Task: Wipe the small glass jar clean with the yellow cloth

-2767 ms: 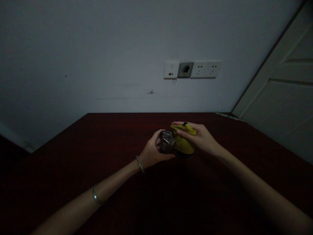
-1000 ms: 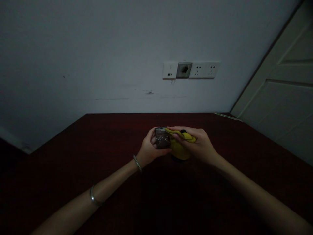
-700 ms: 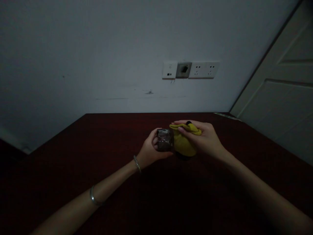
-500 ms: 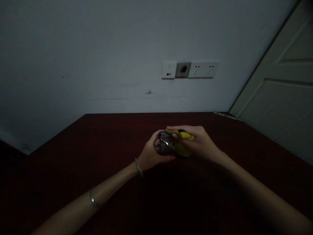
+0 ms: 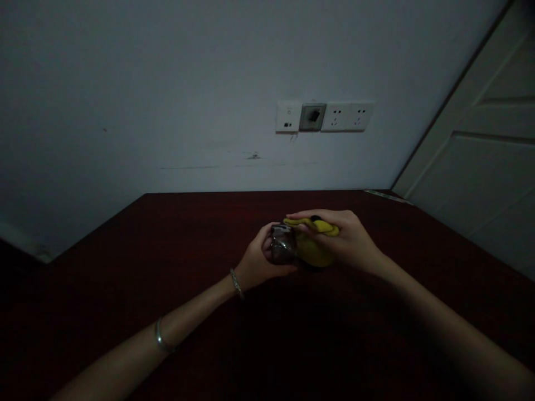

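My left hand (image 5: 258, 260) is wrapped round a small clear faceted glass (image 5: 282, 247), held on its side a little above the dark red table (image 5: 167, 267). My right hand (image 5: 349, 240) grips a yellow cloth (image 5: 315, 248) and presses it against the glass's right end. Part of the cloth drapes over my right fingers; the rest bunches below them. The room is dim, so the inside of the glass is hard to make out. Two thin bracelets sit on my left wrist and forearm.
A pale wall stands behind the table with a row of white sockets and a grey switch plate (image 5: 325, 116). A white panelled door (image 5: 485, 161) is at the right. A thin light strip (image 5: 387, 195) lies at the table's far right corner.
Over the last seconds my right hand has rubbed the cloth back and forth against the glass, shifting left and right by a little. My left hand has kept hold of the glass in about the same place.
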`<state>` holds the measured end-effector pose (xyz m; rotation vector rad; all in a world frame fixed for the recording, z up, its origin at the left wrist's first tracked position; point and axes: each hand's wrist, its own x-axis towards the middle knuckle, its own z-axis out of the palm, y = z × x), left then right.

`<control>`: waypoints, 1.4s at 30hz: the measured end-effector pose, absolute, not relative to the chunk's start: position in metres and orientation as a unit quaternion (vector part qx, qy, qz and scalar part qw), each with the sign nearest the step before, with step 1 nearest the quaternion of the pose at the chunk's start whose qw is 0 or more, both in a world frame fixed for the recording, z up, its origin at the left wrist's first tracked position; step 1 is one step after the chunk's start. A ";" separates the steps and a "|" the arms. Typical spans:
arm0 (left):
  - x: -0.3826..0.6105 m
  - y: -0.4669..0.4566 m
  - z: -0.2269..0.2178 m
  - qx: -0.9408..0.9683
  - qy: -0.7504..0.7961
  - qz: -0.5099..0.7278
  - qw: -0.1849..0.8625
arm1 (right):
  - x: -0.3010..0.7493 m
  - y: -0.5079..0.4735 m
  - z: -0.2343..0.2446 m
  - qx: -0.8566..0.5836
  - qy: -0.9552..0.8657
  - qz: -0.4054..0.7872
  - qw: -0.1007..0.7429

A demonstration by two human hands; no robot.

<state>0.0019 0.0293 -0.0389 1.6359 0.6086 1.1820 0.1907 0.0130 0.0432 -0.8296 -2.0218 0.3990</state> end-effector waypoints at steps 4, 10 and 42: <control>0.004 0.025 -0.036 0.709 0.258 0.468 0.461 | 0.192 0.018 0.037 -0.307 -0.847 0.144 0.410; 0.003 0.025 -0.035 0.715 0.285 0.468 0.434 | 0.186 0.006 0.037 -0.249 -0.895 0.111 0.354; 0.006 0.034 -0.039 0.593 0.313 0.492 0.556 | 0.193 0.017 0.029 -0.271 -0.888 -0.005 0.370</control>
